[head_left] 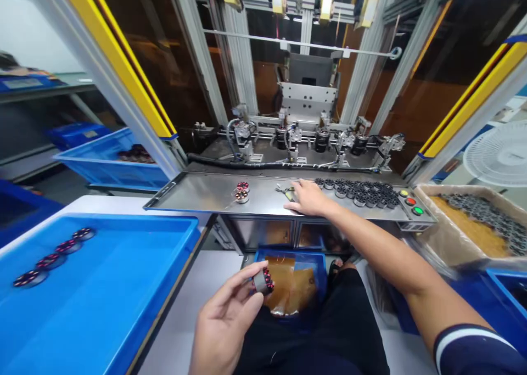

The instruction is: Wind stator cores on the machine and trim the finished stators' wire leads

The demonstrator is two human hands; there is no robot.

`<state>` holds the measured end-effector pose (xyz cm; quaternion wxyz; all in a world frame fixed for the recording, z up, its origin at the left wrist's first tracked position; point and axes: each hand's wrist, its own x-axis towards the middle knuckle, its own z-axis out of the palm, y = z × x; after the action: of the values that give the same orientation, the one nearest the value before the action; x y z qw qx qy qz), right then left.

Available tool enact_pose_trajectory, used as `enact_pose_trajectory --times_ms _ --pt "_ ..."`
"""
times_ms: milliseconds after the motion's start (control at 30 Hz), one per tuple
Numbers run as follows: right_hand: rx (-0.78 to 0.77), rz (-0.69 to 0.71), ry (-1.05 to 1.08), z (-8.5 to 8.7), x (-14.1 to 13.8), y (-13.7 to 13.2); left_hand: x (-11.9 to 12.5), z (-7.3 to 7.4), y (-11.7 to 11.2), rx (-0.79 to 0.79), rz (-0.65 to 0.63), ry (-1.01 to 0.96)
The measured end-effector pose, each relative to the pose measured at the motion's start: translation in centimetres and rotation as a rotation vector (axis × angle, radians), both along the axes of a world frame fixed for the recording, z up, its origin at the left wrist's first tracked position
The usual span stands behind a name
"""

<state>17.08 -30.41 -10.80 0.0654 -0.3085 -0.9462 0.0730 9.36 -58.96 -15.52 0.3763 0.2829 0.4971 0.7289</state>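
Observation:
My left hand (230,314) is closed on a wound motor stator (261,281), pinched by its grey rim between thumb and fingers. Red windings face right. Out on the metal tray, my right hand (308,197) has its thumb and fingers apart around a small hand tool (289,194). Pointed tips and a yellow-green part of this tool show; the palm hides the rest. To the left of that hand, two wound stators (242,195) sit on the tray with thin wire ends sticking out. Many black unwound stators (362,192) are crowded just to its right.
Winding machine heads (294,143) line up behind the metal tray (193,191). A blue tray (102,292) with several wound stators is at left. Coloured push buttons (410,201) edge the right side, beside a lined box (448,238) of dark parts. Below stands a blue bin (321,259).

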Motion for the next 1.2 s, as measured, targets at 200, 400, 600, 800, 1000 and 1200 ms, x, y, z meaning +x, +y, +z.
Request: enact_pose_trajectory --times_ms 200,400,600,800,1000,1200 --pt "0.009 -0.036 -0.076 -1.7 -0.4 -0.2 -0.5 0.6 -0.1 -0.031 0.143 -0.059" --pt "-0.077 -0.026 0.015 -1.4 0.3 1.3 0.2 1.0 0.6 -0.032 0.159 -0.103" --pt "-0.321 0.039 0.254 1.6 3.9 1.5 0.9 1.4 0.6 -0.067 0.088 -0.163" --pt "-0.72 0.242 0.6 -1.7 13.1 -11.4 1.1 1.3 0.7 -0.043 -0.004 -0.103" --pt "-0.626 0.32 0.694 -5.5 15.9 -19.7 3.1 1.4 1.8 -0.045 -0.036 -0.035" --pt "-0.63 0.307 0.788 -5.4 14.7 -18.8 4.3 1.5 2.2 -0.048 -0.072 0.002"
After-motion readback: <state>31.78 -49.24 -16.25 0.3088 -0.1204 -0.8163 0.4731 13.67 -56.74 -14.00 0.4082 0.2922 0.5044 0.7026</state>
